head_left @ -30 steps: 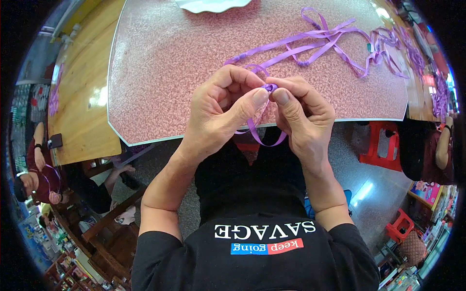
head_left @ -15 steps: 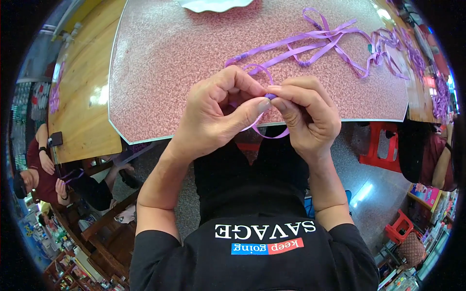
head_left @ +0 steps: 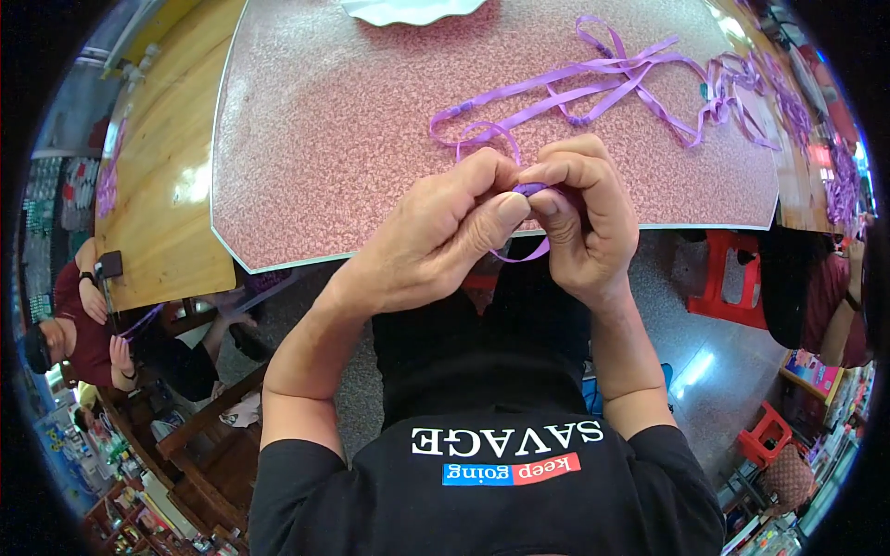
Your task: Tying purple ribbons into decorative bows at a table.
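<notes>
Both my hands meet just above the near edge of the pink speckled table (head_left: 315, 167). Between the fingertips is a darker purple knot-like bit of a purple ribbon (head_left: 530, 189). My left hand (head_left: 445, 222) pinches it from the left with thumb and forefinger. From the right, my right hand (head_left: 589, 218) pinches the same bit, its other fingers curled. One loop of the ribbon hangs below the hands. Another curls up beyond them onto the table, toward a long tangle of purple ribbon (head_left: 593, 88) with darker wrapped spots. The fingers hide part of the held bit.
At the far edge sits a white wavy-rimmed dish (head_left: 413, 9). More purple ribbon (head_left: 742, 88) is heaped at the right. A wooden table (head_left: 176, 222) stands on the left, with a seated person (head_left: 88, 320) handling ribbon nearby. Red plastic stools (head_left: 728, 283) stand at right.
My left hand has turned, its fingers folding closer over the ribbon, and both hands have drawn tighter together. The loop hanging beneath shows less now.
</notes>
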### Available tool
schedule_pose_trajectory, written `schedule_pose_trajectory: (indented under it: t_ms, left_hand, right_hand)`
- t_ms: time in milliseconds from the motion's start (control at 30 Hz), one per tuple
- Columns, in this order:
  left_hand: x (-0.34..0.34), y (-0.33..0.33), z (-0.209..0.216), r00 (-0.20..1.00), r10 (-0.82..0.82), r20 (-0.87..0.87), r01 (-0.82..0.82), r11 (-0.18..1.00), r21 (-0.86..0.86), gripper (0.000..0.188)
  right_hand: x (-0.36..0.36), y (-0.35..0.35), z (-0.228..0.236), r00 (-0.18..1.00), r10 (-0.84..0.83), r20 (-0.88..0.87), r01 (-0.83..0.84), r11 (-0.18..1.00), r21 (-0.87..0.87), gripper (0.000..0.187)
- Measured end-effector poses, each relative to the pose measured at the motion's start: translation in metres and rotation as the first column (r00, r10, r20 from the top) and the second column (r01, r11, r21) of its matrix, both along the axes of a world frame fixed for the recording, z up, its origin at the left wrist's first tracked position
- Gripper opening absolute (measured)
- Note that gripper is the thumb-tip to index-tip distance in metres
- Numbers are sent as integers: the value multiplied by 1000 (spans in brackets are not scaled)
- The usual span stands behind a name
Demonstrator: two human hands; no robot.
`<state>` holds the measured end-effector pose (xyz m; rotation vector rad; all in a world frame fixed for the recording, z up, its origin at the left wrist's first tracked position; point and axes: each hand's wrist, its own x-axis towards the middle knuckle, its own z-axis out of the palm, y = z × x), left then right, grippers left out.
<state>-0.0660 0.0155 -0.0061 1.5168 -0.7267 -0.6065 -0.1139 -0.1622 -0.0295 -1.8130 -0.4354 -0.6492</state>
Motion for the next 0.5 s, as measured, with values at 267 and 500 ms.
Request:
schedule_pose_trajectory:
  t_ms: [267, 500]
  left_hand:
    - [-12, -7, 1, 981, 84, -173, -102, 990, -94, 22]
    - [-5, -1, -7, 985, 107, -138, -125, 984, -126, 17]
  right_hand:
    - [2, -1, -2, 1000, -4, 29, 5, 1000, -6, 15]
    - [-2, -5, 9, 998, -3, -60, 2, 1000, -24, 12]
